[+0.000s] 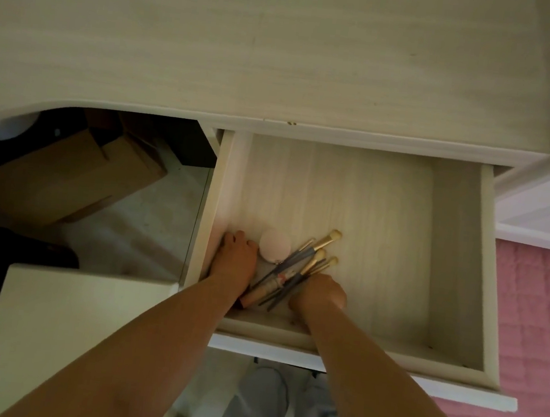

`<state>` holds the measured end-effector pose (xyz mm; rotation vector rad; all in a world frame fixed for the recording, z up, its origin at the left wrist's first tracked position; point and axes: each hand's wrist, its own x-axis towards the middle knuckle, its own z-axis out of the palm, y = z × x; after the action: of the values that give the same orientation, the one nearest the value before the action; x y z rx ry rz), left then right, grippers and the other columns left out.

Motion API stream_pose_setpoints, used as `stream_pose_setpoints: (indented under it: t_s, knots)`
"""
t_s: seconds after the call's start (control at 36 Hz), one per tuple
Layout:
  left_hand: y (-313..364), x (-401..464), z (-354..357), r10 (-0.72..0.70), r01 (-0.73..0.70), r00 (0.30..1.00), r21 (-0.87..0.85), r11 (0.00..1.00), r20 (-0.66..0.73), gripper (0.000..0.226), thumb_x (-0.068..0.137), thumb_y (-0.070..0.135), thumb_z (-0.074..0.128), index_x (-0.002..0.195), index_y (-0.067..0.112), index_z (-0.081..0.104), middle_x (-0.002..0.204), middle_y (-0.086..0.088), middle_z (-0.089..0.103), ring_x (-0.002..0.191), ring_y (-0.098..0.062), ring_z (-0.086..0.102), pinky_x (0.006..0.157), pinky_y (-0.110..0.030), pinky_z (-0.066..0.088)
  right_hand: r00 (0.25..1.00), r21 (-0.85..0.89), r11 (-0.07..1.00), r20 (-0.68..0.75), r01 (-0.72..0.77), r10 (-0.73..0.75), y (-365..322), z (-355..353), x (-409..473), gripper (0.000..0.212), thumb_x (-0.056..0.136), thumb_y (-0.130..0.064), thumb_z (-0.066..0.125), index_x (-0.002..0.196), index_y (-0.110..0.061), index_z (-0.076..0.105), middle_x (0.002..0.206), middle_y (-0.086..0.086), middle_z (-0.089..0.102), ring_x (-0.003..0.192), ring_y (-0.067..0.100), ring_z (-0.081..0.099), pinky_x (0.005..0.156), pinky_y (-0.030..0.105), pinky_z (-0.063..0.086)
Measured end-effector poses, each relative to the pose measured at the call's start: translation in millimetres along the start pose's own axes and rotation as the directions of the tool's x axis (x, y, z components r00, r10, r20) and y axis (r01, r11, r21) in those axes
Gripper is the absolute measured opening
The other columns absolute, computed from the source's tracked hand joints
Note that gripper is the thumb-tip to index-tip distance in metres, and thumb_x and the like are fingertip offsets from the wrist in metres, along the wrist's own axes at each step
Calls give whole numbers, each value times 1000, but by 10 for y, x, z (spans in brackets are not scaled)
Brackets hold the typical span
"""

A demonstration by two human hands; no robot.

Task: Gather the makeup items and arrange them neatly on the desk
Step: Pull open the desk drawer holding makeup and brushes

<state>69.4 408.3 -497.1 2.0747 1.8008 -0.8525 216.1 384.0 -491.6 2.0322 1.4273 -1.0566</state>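
Down at the drawer's front-left corner, makeup brushes lie diagonally, handles toward the right hand curled around them; left hand rests flat beside the puff

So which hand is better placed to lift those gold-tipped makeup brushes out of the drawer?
Probably the right hand: its fingers seem curled around the grey handles of the gold-tipped makeup brushes. The left hand sits beside the round pink puff.
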Motion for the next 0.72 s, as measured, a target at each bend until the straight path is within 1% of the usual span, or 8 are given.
stream_pose_setpoints:
  t_s: [0.11,0.19,0.28,0.33,0.39,0.53,0.64,0.72]
  knots:
    - [-4,-11,33,35,-34,999,28,999,-34,33,94,31,50,120,11,51,127,-12,41,119,-30,36,101,-36,34,999,-7,999,27,-36,36,110,-21,-4,24,88,-19,54,111,-13,59,108,5,62,100,18,61,78,27,48]
    - [-4,-28,21,57,-67,993,-98,993,-99,35,93,34,50,119,11,51,124,-9,45,113,-26,42,96,-34,35,997,92,993,36,-70,67,194,-49,-2,25,90,-15,49,114,-9,56,116,9,60,104,22,60,83,29,49]
    - [-12,-77,-36,-35,-12,995,-440,898,-98,26,94,32,51,109,11,50,109,-7,56,90,-19,54,70,-27,40,992,292,949,47,-123,114,229,-88,4,21,90,-12,49,109,-7,54,106,11,61,91,23,61,77,29,51]
    - [-17,-113,-41,-68,21,996,-580,815,-59,20,95,28,50,105,11,48,96,-5,61,78,-15,54,63,-27,39,992,380,917,19,-122,124,218,-110,12,16,90,-12,47,102,-7,56,99,12,63,87,24,63,78,33,55]
    - [-23,-139,-32,-38,19,999,-627,779,-17,16,96,24,48,107,13,49,90,-3,62,75,-14,54,64,-27,41,991,396,911,-17,-115,133,190,-117,12,17,92,-14,43,95,-7,59,90,9,63,82,23,64,75,32,55]
    - [28,-116,-23,58,-23,998,-676,737,30,27,96,14,44,117,20,60,106,-3,65,89,-17,58,76,-26,44,984,453,876,18,-166,177,113,-83,50,17,91,-11,48,75,-9,53,79,3,54,71,17,55,65,27,46]
    - [137,-60,10,9,0,1000,-663,748,11,20,95,19,47,96,20,67,95,-3,67,77,-14,56,66,-23,40,983,548,821,15,-159,181,97,-44,110,30,95,-36,45,85,-11,59,85,6,61,78,20,60,67,28,47]
    - [234,6,-20,-44,34,999,-679,733,2,17,91,25,56,92,16,71,90,-4,69,79,-18,61,68,-29,48,981,483,865,-53,-136,184,68,-23,138,38,91,-49,47,91,-14,61,83,2,60,77,19,60,63,26,45]
